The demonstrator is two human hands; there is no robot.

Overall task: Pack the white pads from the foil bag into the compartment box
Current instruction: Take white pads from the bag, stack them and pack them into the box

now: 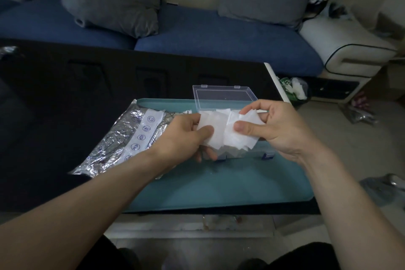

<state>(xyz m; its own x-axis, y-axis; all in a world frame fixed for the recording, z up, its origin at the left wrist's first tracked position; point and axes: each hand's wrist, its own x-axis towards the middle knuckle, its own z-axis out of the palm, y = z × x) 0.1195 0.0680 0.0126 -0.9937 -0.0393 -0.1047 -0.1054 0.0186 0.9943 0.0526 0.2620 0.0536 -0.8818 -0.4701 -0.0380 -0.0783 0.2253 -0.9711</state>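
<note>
Both hands hold a loose stack of white pads [221, 129] above the clear compartment box [238, 153], whose lid [223, 95] stands open toward the sofa. My left hand [186, 136] pinches the stack's left side between thumb and fingers. My right hand [276, 127] pinches its right side, thumb on top. The pads hide most of the box's compartments; only its front edge with blue latches shows. The silver foil bag [122, 144] lies flat to the left, partly on the teal tray [219, 186], with a white label strip along it.
The tray rests on a black table [65, 105], its right edge close to the box. Behind the table is a blue sofa [197, 33] with grey cushions. A bag of rubbish [293, 87] and clutter lie on the floor at the right.
</note>
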